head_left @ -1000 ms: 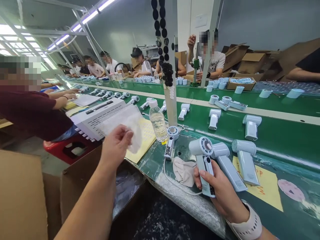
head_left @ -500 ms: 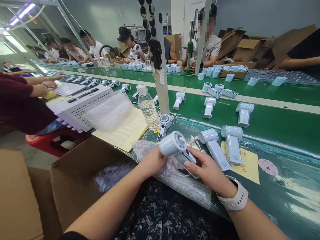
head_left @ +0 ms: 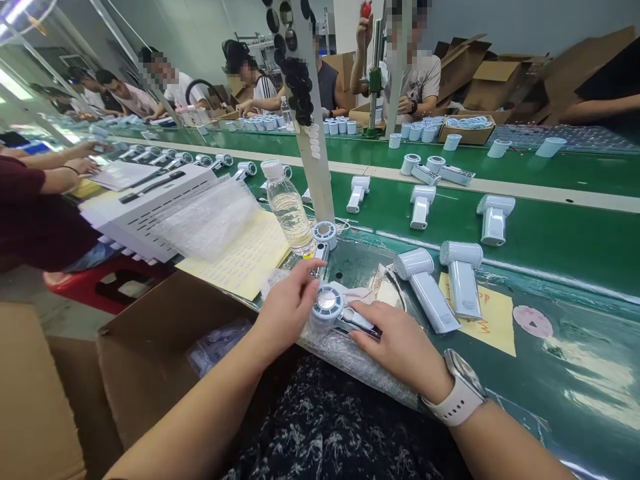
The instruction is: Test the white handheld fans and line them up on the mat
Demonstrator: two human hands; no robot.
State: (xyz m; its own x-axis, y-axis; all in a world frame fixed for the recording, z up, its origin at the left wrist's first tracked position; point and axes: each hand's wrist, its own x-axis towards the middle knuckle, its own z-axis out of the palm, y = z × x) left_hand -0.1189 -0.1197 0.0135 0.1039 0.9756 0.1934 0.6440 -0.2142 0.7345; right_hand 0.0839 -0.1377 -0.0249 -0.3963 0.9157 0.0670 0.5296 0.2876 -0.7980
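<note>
A pale blue handheld fan (head_left: 333, 310) lies on a sheet of bubble wrap (head_left: 350, 360) at the belt's near edge, its round head facing up. My right hand (head_left: 395, 347) presses on the fan's handle from the right. My left hand (head_left: 287, 310) sits just left of the fan head, fingers spread, with a fold of the wrap beneath it. It holds nothing I can make out. Two more pale blue fans (head_left: 427, 291) lie to the right of my right hand, near a yellow note (head_left: 493, 320).
A water bottle (head_left: 287, 210) and a small fan part (head_left: 325, 235) stand beyond my hands on the green conveyor belt (head_left: 550, 253). An open cardboard box (head_left: 150, 333) sits below left. A co-worker's hands (head_left: 80, 157) rest on papers at left, beside a white slotted rack (head_left: 150, 207).
The fan has gone from being lifted between both hands to lying on the bubble wrap, head up. My left hand has let go of it and moved to the head's left side.
</note>
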